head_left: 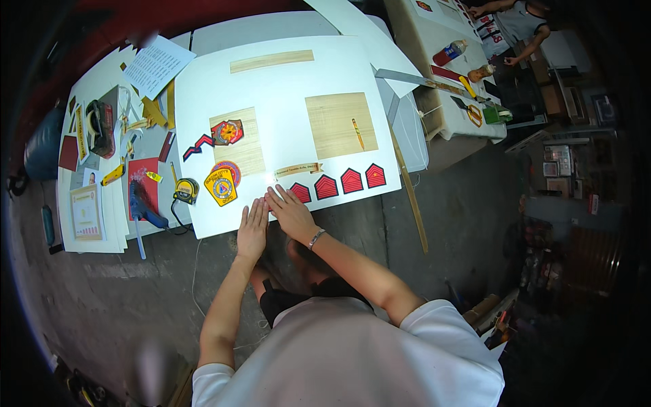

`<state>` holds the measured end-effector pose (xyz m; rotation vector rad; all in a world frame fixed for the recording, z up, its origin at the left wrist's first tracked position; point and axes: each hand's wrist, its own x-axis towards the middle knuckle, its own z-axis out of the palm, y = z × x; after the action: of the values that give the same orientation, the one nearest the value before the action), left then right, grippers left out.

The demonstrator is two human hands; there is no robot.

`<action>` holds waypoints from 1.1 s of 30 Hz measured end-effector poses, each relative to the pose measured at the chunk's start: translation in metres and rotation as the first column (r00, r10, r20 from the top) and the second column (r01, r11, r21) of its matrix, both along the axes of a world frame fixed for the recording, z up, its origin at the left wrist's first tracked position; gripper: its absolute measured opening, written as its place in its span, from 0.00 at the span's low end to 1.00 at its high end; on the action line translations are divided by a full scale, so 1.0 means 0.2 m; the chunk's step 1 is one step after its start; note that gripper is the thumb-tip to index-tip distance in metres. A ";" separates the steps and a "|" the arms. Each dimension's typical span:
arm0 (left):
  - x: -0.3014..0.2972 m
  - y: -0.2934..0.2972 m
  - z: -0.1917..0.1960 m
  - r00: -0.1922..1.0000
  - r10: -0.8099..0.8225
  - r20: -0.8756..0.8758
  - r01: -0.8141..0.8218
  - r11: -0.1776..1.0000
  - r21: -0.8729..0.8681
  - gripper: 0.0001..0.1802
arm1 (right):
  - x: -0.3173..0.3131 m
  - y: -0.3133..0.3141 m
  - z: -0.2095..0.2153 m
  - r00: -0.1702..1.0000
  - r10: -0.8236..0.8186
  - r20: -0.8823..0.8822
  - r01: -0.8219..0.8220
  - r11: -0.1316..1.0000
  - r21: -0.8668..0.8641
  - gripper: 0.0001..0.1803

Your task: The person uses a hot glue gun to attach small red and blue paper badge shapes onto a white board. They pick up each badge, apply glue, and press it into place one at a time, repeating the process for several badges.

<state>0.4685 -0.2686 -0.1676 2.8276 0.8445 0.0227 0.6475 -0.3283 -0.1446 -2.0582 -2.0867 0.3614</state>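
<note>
Side by side near the front edge of a big white board (271, 102), my left hand (253, 229) and my right hand (291, 214) lie with fingers stretched out, the right one wearing a bracelet. Whether anything small lies under the fingertips is hidden. Right of my right hand runs a row of red, house-shaped patches (326, 186), the nearest partly covered by it. A small wood-toned banner (298, 169) sits just beyond. Left of my hands, a yellow patch (220, 188) overlaps a round one. Farther up, a red-and-black emblem (227, 132) rests on a wood-grain square (247, 152).
Another wood-grain square (339, 122) carries a pencil-like stick. A tape measure (186, 190), blue glue gun (144, 207) and yellow cutter (113, 175) lie at left. A long ruler (410, 197) extends past the table's right side. A person (519, 30) works at another table (441, 112).
</note>
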 end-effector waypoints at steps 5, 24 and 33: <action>0.00 -0.01 0.00 0.999 0.019 0.040 -0.017 0.999 -0.042 0.34 | -0.02 -0.01 0.01 1.000 -0.022 0.019 0.022 1.000 -0.003 0.29; 0.00 0.00 -0.04 1.000 -0.014 0.001 0.014 1.000 -0.010 0.39 | -0.08 -0.16 0.05 0.999 -0.028 -0.018 0.027 0.998 -0.054 0.30; -0.01 -0.01 -0.03 1.000 -0.020 -0.004 0.020 1.000 0.001 0.38 | -0.09 -0.13 0.06 0.998 -0.034 -0.055 0.031 0.998 -0.063 0.29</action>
<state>0.4657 -0.2698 -0.1729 2.8378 0.8167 0.0144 0.6297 -0.3551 -0.1328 -2.0882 -2.0321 0.4790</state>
